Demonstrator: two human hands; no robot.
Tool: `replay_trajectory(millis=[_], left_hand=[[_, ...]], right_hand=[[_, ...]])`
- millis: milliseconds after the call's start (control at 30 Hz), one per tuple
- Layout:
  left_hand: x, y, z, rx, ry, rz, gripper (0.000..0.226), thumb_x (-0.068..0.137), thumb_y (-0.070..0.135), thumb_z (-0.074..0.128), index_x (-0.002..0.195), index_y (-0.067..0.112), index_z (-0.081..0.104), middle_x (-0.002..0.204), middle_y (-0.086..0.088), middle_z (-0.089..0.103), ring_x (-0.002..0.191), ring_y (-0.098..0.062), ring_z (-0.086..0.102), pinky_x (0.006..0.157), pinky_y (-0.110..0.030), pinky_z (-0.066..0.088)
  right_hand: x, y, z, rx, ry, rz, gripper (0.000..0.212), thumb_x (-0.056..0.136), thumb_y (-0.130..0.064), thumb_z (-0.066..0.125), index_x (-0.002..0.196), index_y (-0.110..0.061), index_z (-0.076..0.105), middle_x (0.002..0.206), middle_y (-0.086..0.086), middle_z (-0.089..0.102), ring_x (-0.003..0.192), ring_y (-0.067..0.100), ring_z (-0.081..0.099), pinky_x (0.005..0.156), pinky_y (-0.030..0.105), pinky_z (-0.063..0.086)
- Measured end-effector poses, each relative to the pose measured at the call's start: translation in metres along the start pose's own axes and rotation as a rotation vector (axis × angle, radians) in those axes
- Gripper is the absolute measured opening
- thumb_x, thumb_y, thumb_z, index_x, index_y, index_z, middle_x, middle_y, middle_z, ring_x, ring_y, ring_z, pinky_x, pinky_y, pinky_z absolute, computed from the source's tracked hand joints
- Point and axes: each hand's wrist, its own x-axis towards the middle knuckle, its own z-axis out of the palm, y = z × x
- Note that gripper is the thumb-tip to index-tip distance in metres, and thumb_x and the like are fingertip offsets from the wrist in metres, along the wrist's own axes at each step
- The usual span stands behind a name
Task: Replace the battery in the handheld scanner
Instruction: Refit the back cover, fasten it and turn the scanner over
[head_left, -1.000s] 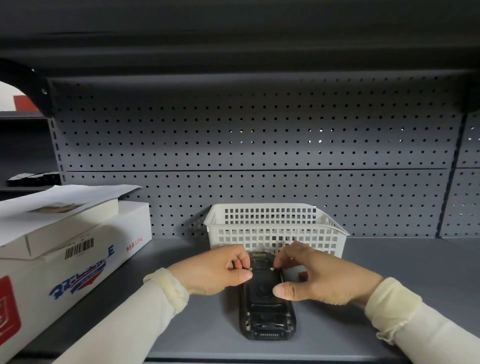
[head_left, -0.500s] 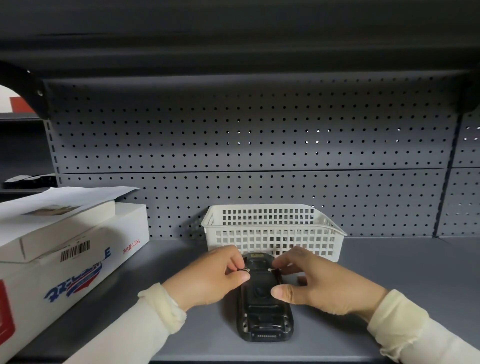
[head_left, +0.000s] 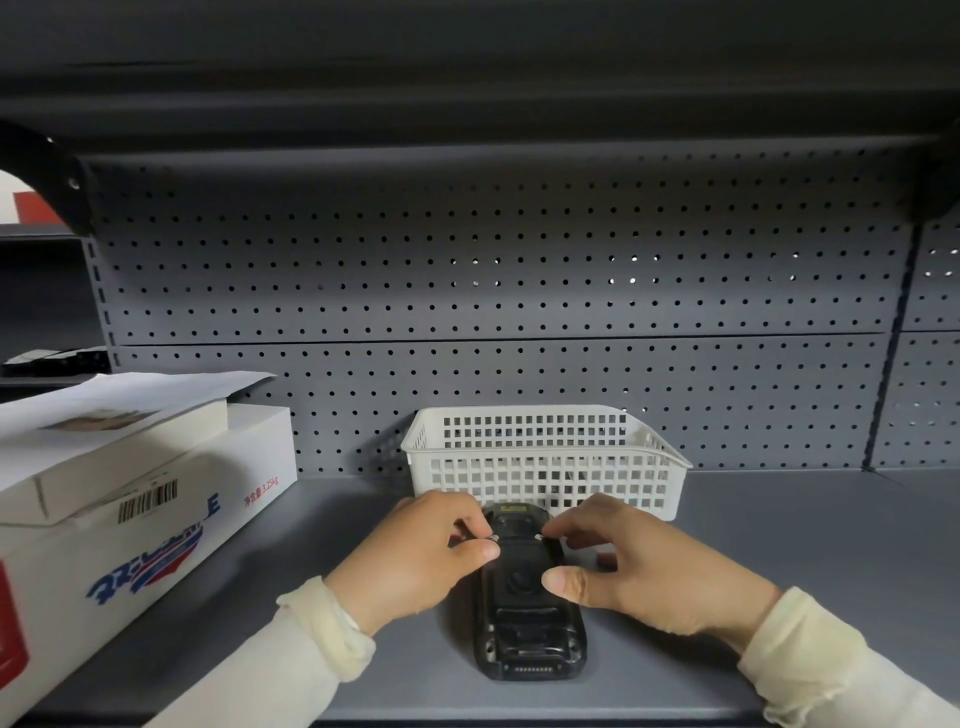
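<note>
A black handheld scanner (head_left: 527, 623) lies back side up on the grey shelf (head_left: 779, 545), its connector end toward me. My left hand (head_left: 415, 558) pinches a small silver latch on the scanner's upper left side. My right hand (head_left: 639, 571) pinches the matching latch on the upper right side, thumb resting on the back cover. Both hands touch the scanner, which stays flat on the shelf. The battery itself is hidden under the cover.
A white perforated plastic basket (head_left: 545, 462) stands right behind the scanner against the pegboard back wall (head_left: 493, 286). A white cardboard box (head_left: 119, 499) with a barcode and an open flap sits at the left. An upper shelf overhangs.
Both hands stay on the scanner's upper side latches, with only slight finger shifts. The view has shifted a little; the scanner has not moved on the shelf.
</note>
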Motion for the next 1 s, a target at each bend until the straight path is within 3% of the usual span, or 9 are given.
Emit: replay_trajectory(millis=[433, 633, 733, 800, 900, 1000], left_hand=[[0.0, -0.001, 0.0, 0.002, 0.009, 0.008, 0.01, 0.085, 0.032, 0.062, 0.091, 0.027, 0.067, 0.094, 0.014, 0.068, 0.092, -0.002, 0.062, 0.084, -0.02, 0.048], [0.0, 0.003, 0.0, 0.057, -0.006, -0.004, 0.017, 0.087, 0.034, 0.058, 0.1, 0.025, 0.063, 0.111, 0.01, 0.063, 0.1, -0.007, 0.06, 0.091, -0.029, 0.05], [0.001, 0.006, -0.003, 0.08, 0.019, -0.009, 0.02, 0.085, 0.034, 0.061, 0.102, 0.024, 0.062, 0.109, 0.009, 0.061, 0.092, -0.005, 0.055, 0.082, -0.021, 0.046], [0.003, 0.008, -0.004, 0.087, 0.014, -0.011, 0.018, 0.084, 0.033, 0.061, 0.099, 0.023, 0.065, 0.104, 0.009, 0.063, 0.088, -0.005, 0.056, 0.077, -0.019, 0.047], [0.004, 0.013, -0.004, 0.099, 0.004, -0.003, 0.018, 0.087, 0.03, 0.058, 0.093, 0.017, 0.07, 0.095, 0.005, 0.071, 0.088, -0.008, 0.062, 0.08, -0.023, 0.05], [0.005, 0.018, -0.001, 0.142, 0.009, 0.006, 0.032, 0.087, 0.032, 0.054, 0.084, 0.005, 0.069, 0.081, -0.007, 0.072, 0.07, -0.015, 0.061, 0.077, -0.034, 0.056]], right_hand=[[0.0, -0.002, 0.0, 0.022, -0.037, 0.013, 0.043, 0.08, -0.044, 0.064, 0.118, -0.026, 0.056, 0.116, -0.001, 0.052, 0.112, 0.011, 0.053, 0.102, 0.032, 0.044], [-0.006, -0.009, 0.002, -0.044, -0.03, 0.044, 0.038, 0.087, -0.042, 0.055, 0.12, -0.023, 0.053, 0.118, -0.001, 0.051, 0.11, 0.012, 0.053, 0.099, 0.027, 0.043], [-0.008, -0.01, 0.002, -0.097, 0.007, 0.078, 0.035, 0.091, -0.039, 0.048, 0.109, -0.013, 0.061, 0.111, 0.004, 0.052, 0.091, 0.001, 0.05, 0.082, 0.016, 0.041], [-0.007, -0.011, 0.002, -0.129, 0.032, 0.11, 0.037, 0.092, -0.034, 0.046, 0.099, -0.003, 0.064, 0.105, 0.01, 0.056, 0.08, -0.003, 0.043, 0.076, 0.019, 0.038], [-0.004, -0.015, 0.003, -0.142, 0.032, 0.17, 0.037, 0.093, -0.022, 0.041, 0.084, 0.007, 0.06, 0.09, 0.011, 0.053, 0.083, 0.011, 0.043, 0.075, 0.026, 0.031], [0.003, -0.017, 0.008, 0.019, 0.044, 0.255, 0.031, 0.089, -0.015, 0.042, 0.074, 0.009, 0.054, 0.08, 0.008, 0.049, 0.078, 0.015, 0.044, 0.069, 0.029, 0.035]])
